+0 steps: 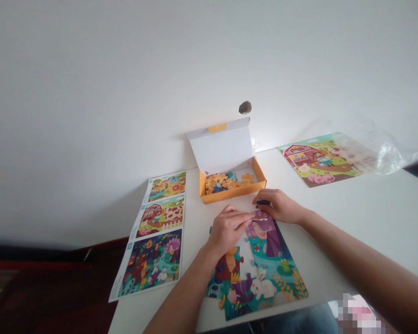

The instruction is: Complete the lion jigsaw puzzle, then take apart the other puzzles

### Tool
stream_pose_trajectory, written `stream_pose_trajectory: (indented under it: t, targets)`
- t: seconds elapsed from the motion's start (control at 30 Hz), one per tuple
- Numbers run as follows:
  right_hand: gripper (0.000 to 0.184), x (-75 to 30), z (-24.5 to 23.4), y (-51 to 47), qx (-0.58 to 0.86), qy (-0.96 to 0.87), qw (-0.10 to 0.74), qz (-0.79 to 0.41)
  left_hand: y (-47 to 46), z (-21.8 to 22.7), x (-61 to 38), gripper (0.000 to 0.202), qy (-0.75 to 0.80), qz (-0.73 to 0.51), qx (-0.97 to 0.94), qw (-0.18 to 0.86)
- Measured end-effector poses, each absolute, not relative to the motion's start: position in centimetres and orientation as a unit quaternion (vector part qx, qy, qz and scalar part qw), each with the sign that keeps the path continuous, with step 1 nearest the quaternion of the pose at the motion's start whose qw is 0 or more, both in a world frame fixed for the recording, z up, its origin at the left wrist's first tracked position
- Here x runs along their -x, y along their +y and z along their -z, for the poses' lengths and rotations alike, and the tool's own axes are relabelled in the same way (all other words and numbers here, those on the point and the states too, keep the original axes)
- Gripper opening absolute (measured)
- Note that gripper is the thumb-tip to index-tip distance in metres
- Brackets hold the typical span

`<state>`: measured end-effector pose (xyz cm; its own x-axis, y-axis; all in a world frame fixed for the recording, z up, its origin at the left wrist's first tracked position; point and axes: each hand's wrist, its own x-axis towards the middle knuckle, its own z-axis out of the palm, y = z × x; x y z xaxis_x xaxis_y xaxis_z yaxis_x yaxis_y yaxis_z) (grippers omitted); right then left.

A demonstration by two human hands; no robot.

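A white table [351, 222] carries an open box [230, 185] at its far edge, a printed sheet [156, 236] along its left edge, a farm picture [320, 160] and plastic bag [386, 155] toward the far right corner, and a part-built puzzle [254, 273] near the front edge.

Two hands [226, 229], one orange puzzle box [233, 195], one part-built jigsaw [261, 273], one farm picture [320, 160], one three-panel leaflet [153, 236], one plastic bag [386, 155].

From here I read this as a room in a home: a plain white wall [125, 93], a white table [355, 222], and a children's puzzle box [221, 148] on it.
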<state>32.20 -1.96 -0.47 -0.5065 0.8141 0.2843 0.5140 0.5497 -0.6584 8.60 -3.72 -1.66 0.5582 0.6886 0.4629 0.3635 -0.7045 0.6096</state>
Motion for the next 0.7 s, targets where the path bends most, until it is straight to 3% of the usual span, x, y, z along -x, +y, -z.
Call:
stream_pose_trajectory:
  t: [0.2, 0.37, 0.47, 0.57, 0.7]
  targets:
    - [0.01, -32.0, 0.4, -2.1, 0.43, -0.788, 0.364, -0.249, -3.8, 1.7, -9.0, 0.022, 0.329, -0.33, -0.854, 0.23]
    - [0.02, -31.9, 0.0, -2.5, 0.432, -0.718, 0.454, -0.303, -3.6, 1.9, -8.5, 0.02, 0.445, -0.368, -0.779, 0.244]
    - [0.022, -31.0, 0.0, -3.0, 0.398, -0.72, 0.47, -0.318, -3.6, 2.0, -8.3, 0.027, 0.506, -0.389, -0.684, 0.353]
    - [0.027, -29.7, 0.6, -3.4, 0.418, -0.725, 0.442, -0.323, -3.6, 1.8, -8.4, 0.035, 0.458, -0.366, -0.634, 0.505]
    - [0.032, -28.9, 1.2, -3.6, 0.461, -0.722, 0.411, -0.311, -3.8, 1.4, -8.7, 0.036, 0.421, -0.369, -0.606, 0.565]
